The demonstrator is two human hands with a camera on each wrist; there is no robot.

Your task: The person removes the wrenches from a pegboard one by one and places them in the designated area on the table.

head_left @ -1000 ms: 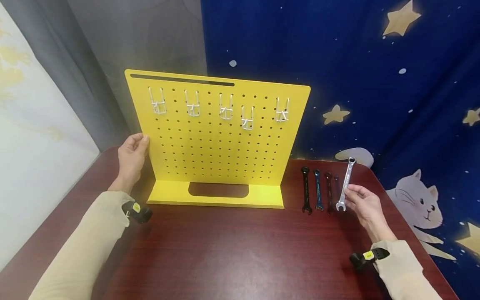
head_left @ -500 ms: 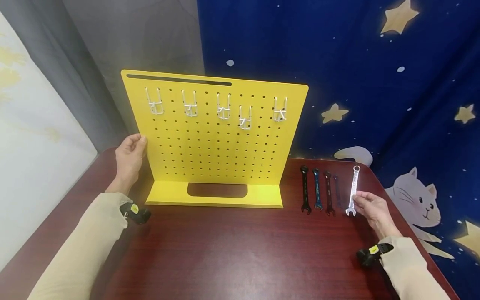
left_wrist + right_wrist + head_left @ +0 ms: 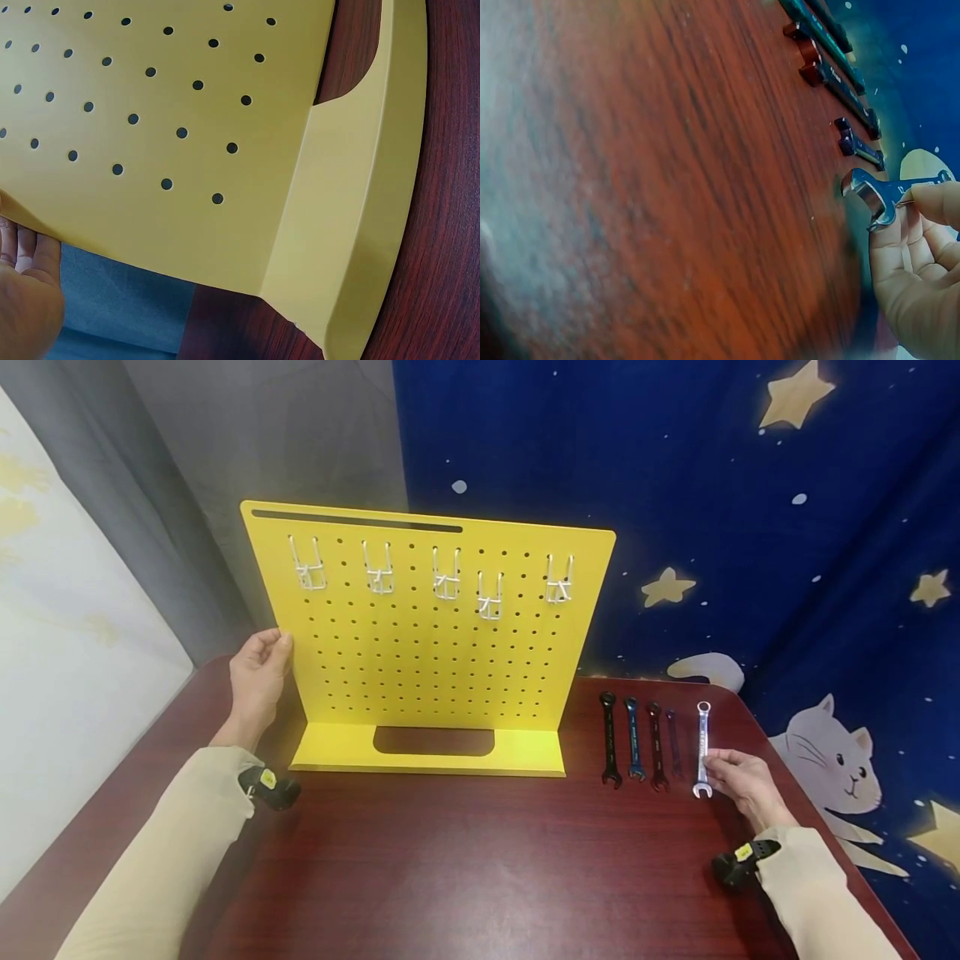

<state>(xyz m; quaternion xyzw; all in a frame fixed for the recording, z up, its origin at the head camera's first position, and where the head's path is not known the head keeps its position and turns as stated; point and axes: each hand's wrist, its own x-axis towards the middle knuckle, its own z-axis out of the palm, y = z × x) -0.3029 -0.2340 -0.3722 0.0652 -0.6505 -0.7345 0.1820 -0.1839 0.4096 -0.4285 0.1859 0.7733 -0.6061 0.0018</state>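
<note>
A yellow pegboard (image 3: 420, 668) stands upright on its own base, with several white wire hooks (image 3: 446, 577) along its upper part. My left hand (image 3: 257, 675) pinches the board's left edge; the left wrist view shows curled fingers (image 3: 26, 251) at that edge. To the right of the board, my right hand (image 3: 746, 781) holds a silver combination wrench (image 3: 702, 747) between thumb and fingers, its open end toward me. In the right wrist view the wrench's open end (image 3: 870, 196) looks close to the tabletop; whether it touches is unclear.
A row of darker wrenches lies on the red-brown table (image 3: 465, 860): a black wrench (image 3: 610, 739), a blue wrench (image 3: 633, 739), a dark reddish wrench (image 3: 657, 747) and a small purple wrench (image 3: 673, 743). A blue star-patterned curtain (image 3: 525, 452) hangs behind.
My right hand has moved right and then lowered the silver wrench beside the row, turning it nearly straight. The left hand keeps its grip on the pegboard edge.
</note>
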